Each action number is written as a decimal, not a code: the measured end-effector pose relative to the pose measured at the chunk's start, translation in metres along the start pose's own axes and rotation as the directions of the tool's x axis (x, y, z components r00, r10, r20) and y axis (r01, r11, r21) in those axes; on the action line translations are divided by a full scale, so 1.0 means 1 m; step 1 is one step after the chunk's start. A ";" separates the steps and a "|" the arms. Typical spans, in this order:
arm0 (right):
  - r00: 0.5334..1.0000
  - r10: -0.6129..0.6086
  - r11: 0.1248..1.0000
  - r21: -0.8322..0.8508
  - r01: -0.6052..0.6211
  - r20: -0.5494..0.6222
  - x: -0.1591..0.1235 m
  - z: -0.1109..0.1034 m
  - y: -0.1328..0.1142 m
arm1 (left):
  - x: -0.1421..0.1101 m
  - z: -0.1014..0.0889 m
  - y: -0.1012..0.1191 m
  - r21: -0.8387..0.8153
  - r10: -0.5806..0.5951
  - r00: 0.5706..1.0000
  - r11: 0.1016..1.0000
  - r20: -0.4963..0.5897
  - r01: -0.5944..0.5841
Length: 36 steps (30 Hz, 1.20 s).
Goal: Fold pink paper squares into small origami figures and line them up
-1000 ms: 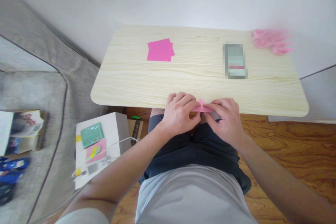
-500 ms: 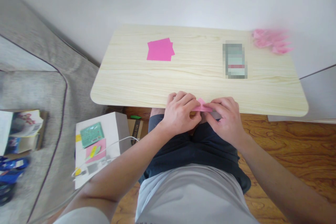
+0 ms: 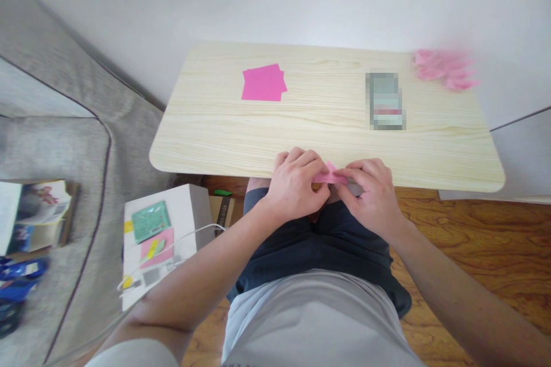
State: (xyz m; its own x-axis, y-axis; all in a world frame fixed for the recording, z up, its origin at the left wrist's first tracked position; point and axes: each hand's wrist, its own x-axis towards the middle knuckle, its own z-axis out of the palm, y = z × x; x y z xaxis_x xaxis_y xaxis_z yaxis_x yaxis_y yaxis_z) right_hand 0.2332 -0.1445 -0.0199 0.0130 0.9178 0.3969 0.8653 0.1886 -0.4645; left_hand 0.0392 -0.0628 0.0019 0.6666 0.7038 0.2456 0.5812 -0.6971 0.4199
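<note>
A small folded piece of pink paper (image 3: 330, 174) is pinched between both hands at the table's near edge. My left hand (image 3: 297, 186) grips its left end, fingers curled over and the thumb underneath. At the right end, my right hand (image 3: 369, 192) holds it between thumb and index finger. The paper's middle rises to a small point; its ends are hidden by my fingers. Farther back on the table lie several flat magenta paper sheets (image 3: 263, 83), stacked askew.
On the light wooden table (image 3: 206, 137) lie a pixelated phone-like object (image 3: 386, 101) and a blurred pile of pink folded pieces (image 3: 445, 69) at the far right. A white box (image 3: 181, 206) with a green packet (image 3: 150, 221) and a white cable stands lower left, beside a grey sofa (image 3: 129, 120).
Both hands keep their grip on the folded pink paper, which has barely shifted. The view has tilted very slightly.
</note>
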 end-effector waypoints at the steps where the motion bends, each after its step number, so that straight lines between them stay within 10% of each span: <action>1: 1.000 0.002 1.000 -0.002 -0.002 0.002 0.000 0.000 0.000 | 0.000 0.000 0.000 -0.001 -0.002 1.000 1.000 0.001 0.002; 36: 0.999 -0.021 0.998 -0.058 0.019 -0.040 0.002 0.003 0.006 | -0.004 0.011 -0.013 -0.044 0.035 0.993 0.998 -0.112 -0.040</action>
State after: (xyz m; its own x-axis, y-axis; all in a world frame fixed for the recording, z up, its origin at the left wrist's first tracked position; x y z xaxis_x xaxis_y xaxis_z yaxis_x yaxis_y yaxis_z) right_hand 0.2372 -0.1403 -0.0243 0.0146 0.8990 0.4378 0.8930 0.1853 -0.4101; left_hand 0.0341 -0.0575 -0.0143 0.6299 0.6901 0.3563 0.5330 -0.7178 0.4481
